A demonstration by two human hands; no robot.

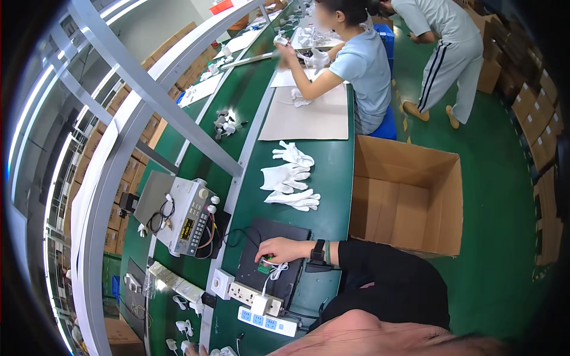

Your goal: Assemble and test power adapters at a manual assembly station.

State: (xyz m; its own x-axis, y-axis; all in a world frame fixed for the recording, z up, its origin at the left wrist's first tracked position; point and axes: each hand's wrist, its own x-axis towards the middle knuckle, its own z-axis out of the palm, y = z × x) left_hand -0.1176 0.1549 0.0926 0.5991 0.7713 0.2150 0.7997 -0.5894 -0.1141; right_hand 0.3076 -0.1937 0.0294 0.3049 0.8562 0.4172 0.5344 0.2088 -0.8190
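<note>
Head view: my right hand (279, 250) bends over the green board (264, 269) on the black mat (276, 229); pinching or not, I cannot tell. White adapter (259, 305) looks seated in the socket strip (241, 292); board work seems unfinished. Left hand (196, 352), near edge: state unclear.

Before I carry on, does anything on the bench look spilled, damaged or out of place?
Nothing looks spilled or damaged. Two untidy spots: the white cable bunched by the right hand, and the white parts in a loose heap on the green surface, whereas the gloves lie in a row.
</note>
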